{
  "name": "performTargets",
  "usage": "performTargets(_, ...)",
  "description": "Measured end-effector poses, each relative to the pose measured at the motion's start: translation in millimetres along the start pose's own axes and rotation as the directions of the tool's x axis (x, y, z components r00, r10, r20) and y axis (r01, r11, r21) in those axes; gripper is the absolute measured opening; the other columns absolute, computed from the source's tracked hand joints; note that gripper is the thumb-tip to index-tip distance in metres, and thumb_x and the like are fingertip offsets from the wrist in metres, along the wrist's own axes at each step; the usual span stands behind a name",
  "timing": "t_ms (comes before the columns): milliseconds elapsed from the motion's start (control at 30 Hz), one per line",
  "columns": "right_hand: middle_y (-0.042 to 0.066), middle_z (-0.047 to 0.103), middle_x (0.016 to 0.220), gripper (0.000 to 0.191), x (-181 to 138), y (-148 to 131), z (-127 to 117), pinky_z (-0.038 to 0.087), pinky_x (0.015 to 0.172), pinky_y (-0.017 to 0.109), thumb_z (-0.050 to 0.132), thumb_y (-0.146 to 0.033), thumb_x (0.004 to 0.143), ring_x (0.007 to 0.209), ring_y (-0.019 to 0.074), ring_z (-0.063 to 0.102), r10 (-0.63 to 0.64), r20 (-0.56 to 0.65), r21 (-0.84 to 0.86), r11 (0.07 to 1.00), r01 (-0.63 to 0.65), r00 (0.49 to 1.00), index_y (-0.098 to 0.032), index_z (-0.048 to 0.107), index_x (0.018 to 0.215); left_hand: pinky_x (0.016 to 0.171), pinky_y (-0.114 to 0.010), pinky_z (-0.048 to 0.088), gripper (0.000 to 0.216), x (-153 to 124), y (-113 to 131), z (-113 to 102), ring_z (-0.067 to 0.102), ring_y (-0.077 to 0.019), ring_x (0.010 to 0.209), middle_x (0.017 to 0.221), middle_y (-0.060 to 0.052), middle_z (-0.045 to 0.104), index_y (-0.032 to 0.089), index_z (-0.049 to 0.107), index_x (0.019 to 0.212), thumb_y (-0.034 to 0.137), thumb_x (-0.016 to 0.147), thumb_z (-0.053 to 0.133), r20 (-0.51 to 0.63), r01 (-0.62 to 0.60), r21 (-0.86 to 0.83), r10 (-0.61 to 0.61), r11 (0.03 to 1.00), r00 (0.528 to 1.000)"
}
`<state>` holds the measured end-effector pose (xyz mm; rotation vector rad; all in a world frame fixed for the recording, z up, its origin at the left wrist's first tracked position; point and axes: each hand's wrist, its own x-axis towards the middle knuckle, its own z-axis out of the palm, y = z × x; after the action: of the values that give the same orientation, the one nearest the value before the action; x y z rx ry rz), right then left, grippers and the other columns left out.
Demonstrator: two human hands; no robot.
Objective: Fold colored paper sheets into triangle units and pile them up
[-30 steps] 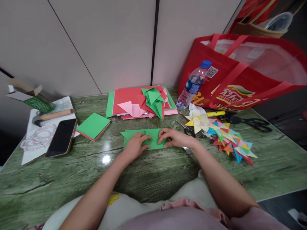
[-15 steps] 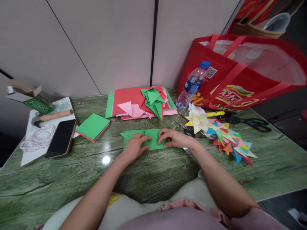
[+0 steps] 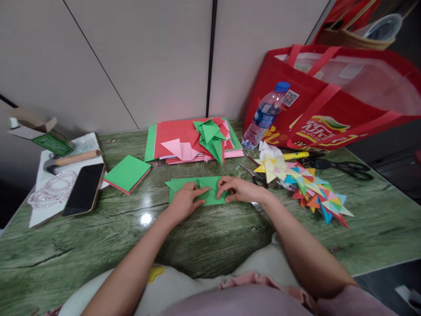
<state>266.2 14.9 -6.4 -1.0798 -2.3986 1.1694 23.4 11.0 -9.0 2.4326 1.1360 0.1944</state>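
A folded sheet of green paper (image 3: pixel 210 199) lies on the table in front of me, with a pointed flap sticking out at its left end. My left hand (image 3: pixel 187 198) rests on its left half, index finger and thumb bent towards the middle fold, holding it down. On the right half, my right hand (image 3: pixel 235 189) has curled fingers pinching a raised edge of the same paper. Both palms partly cover the sheet. Just behind it sits a stack of coloured paper (image 3: pixel 171 131), topped by a green folded paper piece (image 3: pixel 210 134) and a pink one (image 3: pixel 179 149).
Square green paper (image 3: pixel 127 172), a phone (image 3: pixel 83 189), a hammer (image 3: pixel 77 157), beads (image 3: pixel 52 189) and an opened box (image 3: pixel 49 139) are at left. Scissors (image 3: pixel 258 179), a multicoloured paper chain (image 3: pixel 314 186), a water bottle (image 3: pixel 265 118) and a red bag (image 3: pixel 315 101) stand right.
My left index finger has slid slightly right along the green paper. My right hand stays almost still, and the paper has not visibly moved.
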Motion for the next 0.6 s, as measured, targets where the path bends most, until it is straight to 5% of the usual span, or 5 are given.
performTargets(600,0.003,0.05,0.093,0.023,1.1,1.7,0.2,0.043,0.074,0.025,0.07,-0.011,0.069,0.081,0.0136,0.052,0.029,0.012,-0.007,1.0,-0.029,0.999,-0.02,0.072,0.09,0.08,-0.03,0.042,0.043,1.0,2.4,-1.6,0.05,-0.0174,0.088,0.09,-0.002,0.051,0.031,0.056,0.122,0.027,0.08,0.063,0.02,0.055,-0.017,-0.054,0.998,0.998)
